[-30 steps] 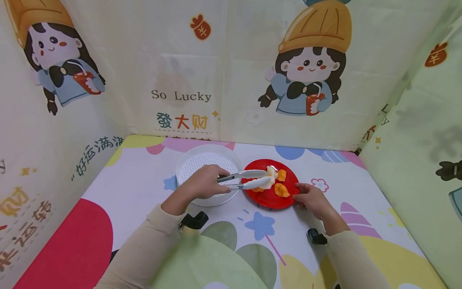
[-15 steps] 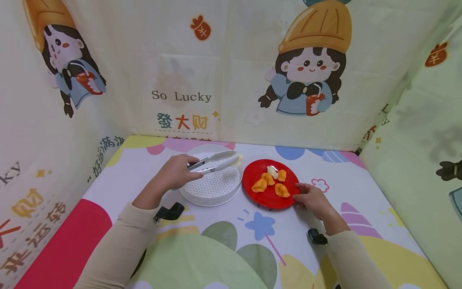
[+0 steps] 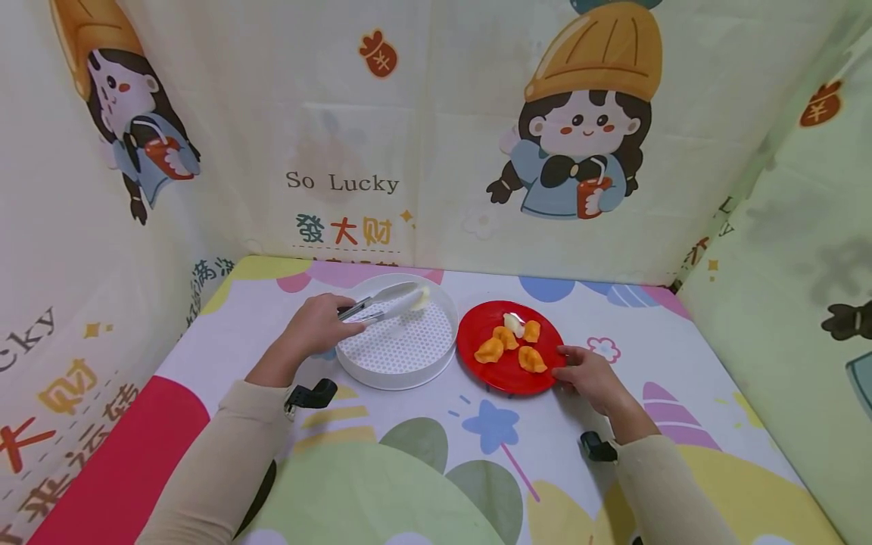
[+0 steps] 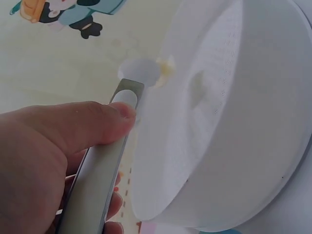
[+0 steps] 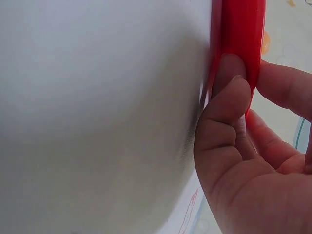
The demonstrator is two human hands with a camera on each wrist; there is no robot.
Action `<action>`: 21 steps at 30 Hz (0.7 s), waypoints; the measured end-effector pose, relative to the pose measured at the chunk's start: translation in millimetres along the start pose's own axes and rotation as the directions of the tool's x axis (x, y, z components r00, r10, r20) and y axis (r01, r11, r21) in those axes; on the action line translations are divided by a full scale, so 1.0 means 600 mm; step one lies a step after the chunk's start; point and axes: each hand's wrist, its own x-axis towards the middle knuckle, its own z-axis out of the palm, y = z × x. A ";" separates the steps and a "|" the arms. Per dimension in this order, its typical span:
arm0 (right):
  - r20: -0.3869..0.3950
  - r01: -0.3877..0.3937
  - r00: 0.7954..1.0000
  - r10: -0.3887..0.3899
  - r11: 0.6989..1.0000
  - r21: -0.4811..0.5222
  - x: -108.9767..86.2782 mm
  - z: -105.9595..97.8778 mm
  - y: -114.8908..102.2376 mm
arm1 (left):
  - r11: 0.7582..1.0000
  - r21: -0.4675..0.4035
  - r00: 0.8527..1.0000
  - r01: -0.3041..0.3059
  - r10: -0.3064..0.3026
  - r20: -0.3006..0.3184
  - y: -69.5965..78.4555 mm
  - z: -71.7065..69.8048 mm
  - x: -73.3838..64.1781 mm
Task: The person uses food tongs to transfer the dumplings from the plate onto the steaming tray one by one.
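In my left hand (image 3: 313, 325) I grip metal tongs (image 3: 361, 306) with white tips, held over the white round basket (image 3: 395, 377) with a perforated bottom. A pale, blurred piece, white to yellowish (image 3: 424, 297), sits at the tips; it looks like a dumpling. The left wrist view shows my thumb pressing along the tongs' handle (image 4: 92, 180). My right hand (image 3: 593, 376) pinches the rim of the red plate (image 3: 500, 378), fingers on both sides of the edge (image 5: 243, 29). On the plate lie several orange dumplings (image 3: 531, 359) and one white one (image 3: 514, 325).
Basket and plate stand side by side, almost touching, on a table with a patterned cloth (image 3: 422, 469). A printed curtain (image 3: 463, 151) hangs behind the table and along both sides.
My left hand has moved left with the tongs, carrying a pale dumpling from above the red plate to over the basket. The right hand stays at the plate's rim.
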 end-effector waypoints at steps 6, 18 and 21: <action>-0.006 -0.003 1.000 0.003 1.000 0.001 -0.001 0.001 -0.003 | 1.000 0.013 1.000 0.024 -0.023 -0.007 -0.002 0.006 0.006; -0.006 -0.005 1.000 0.005 1.000 0.007 -0.003 0.001 -0.003 | 0.998 0.011 0.998 0.060 -0.060 -0.017 -0.002 0.019 0.014; -0.003 -0.002 1.000 0.002 1.000 0.005 -0.004 0.000 -0.004 | 0.998 0.004 0.997 0.068 -0.068 -0.023 -0.001 0.019 0.015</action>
